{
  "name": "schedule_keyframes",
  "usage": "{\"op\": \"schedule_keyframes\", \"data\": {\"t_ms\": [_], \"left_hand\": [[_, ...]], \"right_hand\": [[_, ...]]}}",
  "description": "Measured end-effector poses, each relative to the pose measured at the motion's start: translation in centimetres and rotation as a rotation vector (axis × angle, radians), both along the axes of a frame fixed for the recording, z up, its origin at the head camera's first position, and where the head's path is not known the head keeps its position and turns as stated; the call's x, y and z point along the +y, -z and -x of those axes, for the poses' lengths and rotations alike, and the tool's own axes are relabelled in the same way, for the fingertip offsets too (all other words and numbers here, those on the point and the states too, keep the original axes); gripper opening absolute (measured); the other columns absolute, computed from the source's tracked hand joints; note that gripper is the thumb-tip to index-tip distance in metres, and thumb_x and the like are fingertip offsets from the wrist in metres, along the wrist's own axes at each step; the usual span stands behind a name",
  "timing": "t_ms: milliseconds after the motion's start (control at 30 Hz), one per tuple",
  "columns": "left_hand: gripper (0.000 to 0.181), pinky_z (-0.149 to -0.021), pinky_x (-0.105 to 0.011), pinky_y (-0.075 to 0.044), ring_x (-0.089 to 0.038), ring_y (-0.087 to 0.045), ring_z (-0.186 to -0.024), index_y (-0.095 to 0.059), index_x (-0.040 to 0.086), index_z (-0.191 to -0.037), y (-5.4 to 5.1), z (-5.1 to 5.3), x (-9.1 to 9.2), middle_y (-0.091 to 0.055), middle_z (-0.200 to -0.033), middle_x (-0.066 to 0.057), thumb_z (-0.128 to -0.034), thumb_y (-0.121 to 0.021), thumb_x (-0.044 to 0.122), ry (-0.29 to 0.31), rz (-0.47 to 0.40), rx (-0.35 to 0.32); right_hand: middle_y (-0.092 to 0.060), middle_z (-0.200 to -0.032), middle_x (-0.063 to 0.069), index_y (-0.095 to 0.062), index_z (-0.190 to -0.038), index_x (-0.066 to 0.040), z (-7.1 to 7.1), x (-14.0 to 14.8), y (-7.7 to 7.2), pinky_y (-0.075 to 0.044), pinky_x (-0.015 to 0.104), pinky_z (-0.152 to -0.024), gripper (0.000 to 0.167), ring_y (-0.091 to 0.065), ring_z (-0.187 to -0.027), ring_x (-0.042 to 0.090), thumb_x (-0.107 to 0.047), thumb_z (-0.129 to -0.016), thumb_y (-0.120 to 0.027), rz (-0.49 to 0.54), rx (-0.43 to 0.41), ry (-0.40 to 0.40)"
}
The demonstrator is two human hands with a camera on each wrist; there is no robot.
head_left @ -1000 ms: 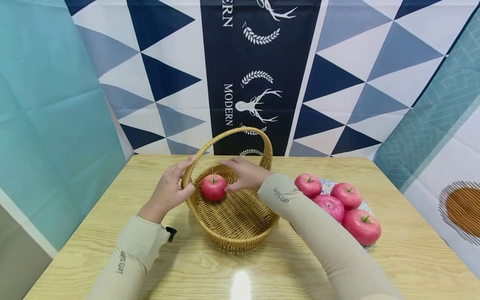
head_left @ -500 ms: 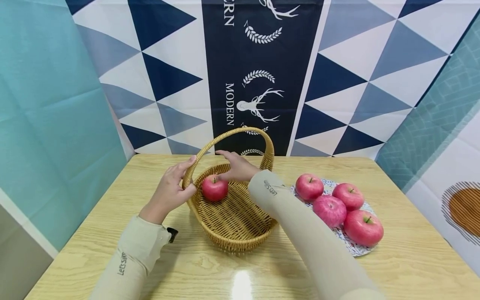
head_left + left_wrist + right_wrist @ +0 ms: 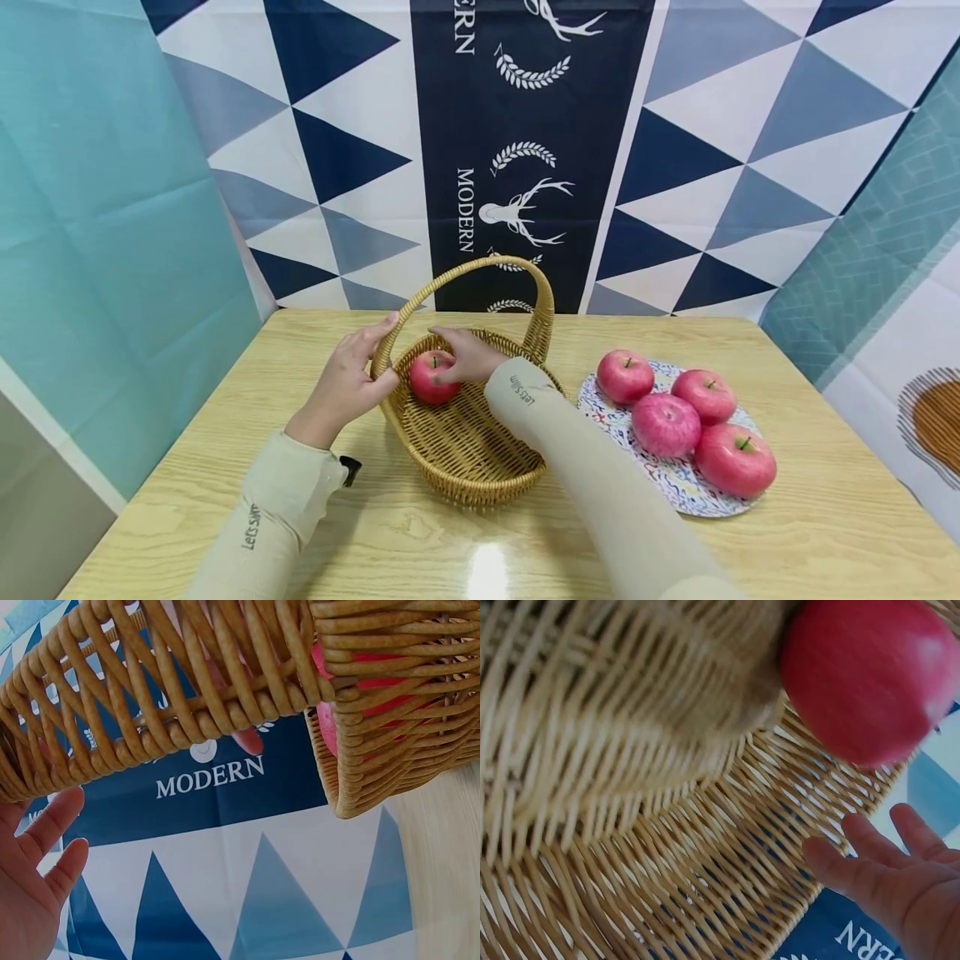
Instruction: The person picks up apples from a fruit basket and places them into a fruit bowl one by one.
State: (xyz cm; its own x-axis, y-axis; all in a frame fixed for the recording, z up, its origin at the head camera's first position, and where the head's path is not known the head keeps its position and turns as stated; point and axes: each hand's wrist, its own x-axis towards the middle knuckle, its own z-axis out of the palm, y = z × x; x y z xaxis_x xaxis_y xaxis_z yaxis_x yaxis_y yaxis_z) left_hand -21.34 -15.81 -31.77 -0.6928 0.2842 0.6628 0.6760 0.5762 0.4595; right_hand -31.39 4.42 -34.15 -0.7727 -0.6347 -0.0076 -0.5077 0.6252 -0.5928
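A wicker basket (image 3: 480, 482) with a tall arched handle stands on the table. My left hand (image 3: 341, 387) holds the left base of the handle (image 3: 431, 287), with thumb and fingers on either side of it; several of its fingers (image 3: 60, 817) show below the weave in the left wrist view. Inside the basket, at its left, lies a red apple (image 3: 426, 379). My right hand (image 3: 471, 354) reaches over the basket beside this apple, thumb in front. In the right wrist view its fingers (image 3: 870, 851) are spread and apart from the apple (image 3: 866, 675).
Right of the basket lies a patterned round plate (image 3: 693, 492) bearing several red apples (image 3: 735, 460) and a pinker, streaked fruit (image 3: 666, 425). The wooden table (image 3: 247, 400) ends at a patterned cloth backdrop (image 3: 360, 208). Cloth also hangs on both sides.
My right hand has moved left and then lower around the apple's far side. The left hand keeps its hold on the handle. The plate has come into fuller view.
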Motion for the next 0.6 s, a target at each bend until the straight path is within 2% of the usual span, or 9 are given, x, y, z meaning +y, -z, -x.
{"op": "schedule_keyframes", "data": {"t_ms": [133, 367, 600], "left_hand": [[0.063, -0.096, -0.057, -0.034, -0.037, -0.056, -0.097, -0.048, -0.004, -0.136, 0.2, 0.0, -0.1, -0.054, -0.132, -0.021, -0.0738, -0.055, 0.002, -0.006, -0.002, 0.01], [0.064, -0.098, -0.058, -0.033, -0.041, -0.054, -0.109, -0.047, -0.004, -0.137, 0.2, 0.0, -0.1, -0.052, -0.135, -0.022, -0.0735, -0.056, 0.004, -0.009, 0.022, 0.015], [0.064, -0.092, -0.055, -0.037, -0.033, -0.056, -0.086, -0.046, -0.003, -0.138, 0.1, 0.0, -0.1, -0.055, -0.132, -0.021, -0.0744, -0.056, 0.004, -0.007, 0.029, 0.016]], "right_hand": [[-0.042, -0.137, 0.023, -0.03, -0.149, -0.005, -0.3, -0.6, 1.0, -0.037, 0.043, -0.103, 0.085, -0.042, -0.124, 0.032, -0.017, -0.078, -0.073, -0.01, -0.003, 0.024], [-0.045, -0.128, 0.024, -0.03, -0.15, -0.007, -0.4, -0.8, 2.2, -0.044, 0.039, -0.093, 0.088, -0.048, -0.113, 0.029, -0.022, -0.076, -0.076, -0.04, 0.027, 0.055], [-0.047, -0.126, 0.023, -0.032, -0.149, -0.007, 0.1, -1.0, 2.9, -0.045, 0.039, -0.093, 0.089, -0.05, -0.11, 0.029, -0.024, -0.074, -0.078, -0.034, 0.022, 0.105]]}}
